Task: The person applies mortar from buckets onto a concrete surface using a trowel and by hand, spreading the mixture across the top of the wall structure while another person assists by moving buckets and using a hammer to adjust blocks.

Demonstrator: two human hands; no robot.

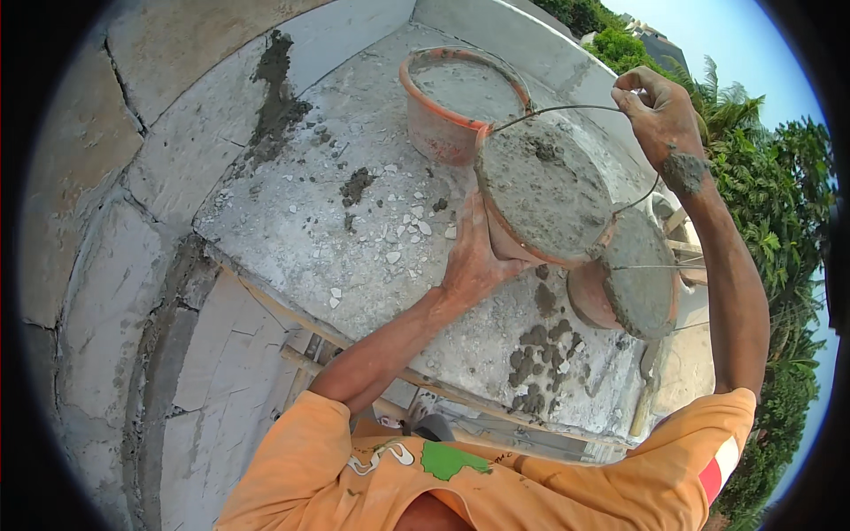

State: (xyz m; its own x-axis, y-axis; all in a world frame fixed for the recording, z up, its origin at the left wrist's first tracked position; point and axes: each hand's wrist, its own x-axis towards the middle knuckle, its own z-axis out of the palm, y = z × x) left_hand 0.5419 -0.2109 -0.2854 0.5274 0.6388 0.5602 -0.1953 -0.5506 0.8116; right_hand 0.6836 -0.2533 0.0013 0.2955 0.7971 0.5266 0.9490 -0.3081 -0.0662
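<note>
An orange-brown bucket (503,237), filled to the rim with wet grey mortar (553,190), is tilted toward me between my hands. My right hand (657,111) is raised high at the right, its fingers closed round the bucket's thin wire handle (575,108). Against the lower near side of the same bucket, my left hand (472,258) presses with thumb and fingers spread to grip it. Wet mortar clings to my right wrist. Behind stands a second full bucket (436,131). A third mortar-filled bucket (586,292) sits to the right, partly overlapped by the held one.
The buckets are over a rough concrete slab (292,226) strewn with pale chips and mortar splashes (536,363). A low wall (496,26) runs along the back. At the slab's near edge are wooden poles (301,358); trees (770,203) rise beyond on the right.
</note>
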